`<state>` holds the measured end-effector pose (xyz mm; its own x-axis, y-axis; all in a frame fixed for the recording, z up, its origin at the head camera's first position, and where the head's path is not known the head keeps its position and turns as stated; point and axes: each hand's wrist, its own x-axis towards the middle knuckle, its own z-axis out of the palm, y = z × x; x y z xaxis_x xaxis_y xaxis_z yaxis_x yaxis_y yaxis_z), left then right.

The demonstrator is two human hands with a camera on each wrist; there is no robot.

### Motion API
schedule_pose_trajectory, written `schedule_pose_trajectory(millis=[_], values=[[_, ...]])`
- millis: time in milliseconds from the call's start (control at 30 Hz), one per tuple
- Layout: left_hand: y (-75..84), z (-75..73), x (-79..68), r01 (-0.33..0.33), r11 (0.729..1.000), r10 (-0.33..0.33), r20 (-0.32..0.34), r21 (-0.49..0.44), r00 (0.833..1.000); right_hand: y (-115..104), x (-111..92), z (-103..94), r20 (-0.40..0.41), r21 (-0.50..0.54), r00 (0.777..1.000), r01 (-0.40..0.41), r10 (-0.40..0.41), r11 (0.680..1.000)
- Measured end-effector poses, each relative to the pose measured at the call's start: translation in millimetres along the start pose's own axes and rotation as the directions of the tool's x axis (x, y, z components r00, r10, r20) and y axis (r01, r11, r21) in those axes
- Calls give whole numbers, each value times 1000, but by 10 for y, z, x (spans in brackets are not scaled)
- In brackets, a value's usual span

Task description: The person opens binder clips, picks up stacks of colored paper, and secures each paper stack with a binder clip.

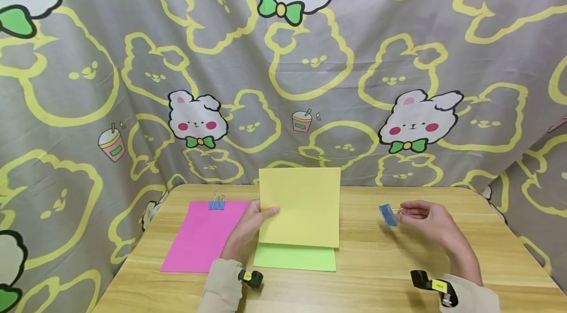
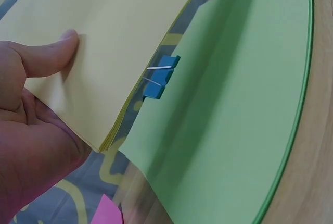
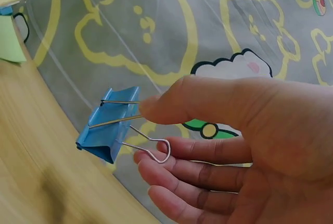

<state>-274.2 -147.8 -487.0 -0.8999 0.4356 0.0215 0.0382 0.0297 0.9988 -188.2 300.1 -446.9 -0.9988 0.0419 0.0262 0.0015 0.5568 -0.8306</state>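
My left hand [image 1: 248, 224] grips a stack of yellow paper [image 1: 299, 207] at its left edge, thumb lying across the front. The stack is raised over green paper [image 1: 295, 258], hiding most of it in the head view. On the far edge of the green paper sits a blue binder clip [image 2: 161, 77], seen in the left wrist view. Off to the right, my right hand [image 1: 428, 219] pinches another blue binder clip [image 3: 112, 122] by its wire handles, in the air above the table. Its thumb presses one handle while the fingertips touch the other.
Pink paper [image 1: 201, 244] lies at the left of the wooden table [image 1: 367, 278], with a blue binder clip [image 1: 216, 204] on its far edge. A grey patterned curtain [image 1: 310, 145] hangs right behind the table and along its sides.
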Motion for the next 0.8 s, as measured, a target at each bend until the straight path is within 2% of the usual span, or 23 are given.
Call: schedule_pose_trajectory(millis=[367,800], values=[[-3,23,-3,47,999,-46,7,-17,999,-84,30,88,13,85,1000,1,-2,996],[-7,26,5,46,998,-45,16,-33,999,-160,32,85,-24,192,999,53,-49,980]])
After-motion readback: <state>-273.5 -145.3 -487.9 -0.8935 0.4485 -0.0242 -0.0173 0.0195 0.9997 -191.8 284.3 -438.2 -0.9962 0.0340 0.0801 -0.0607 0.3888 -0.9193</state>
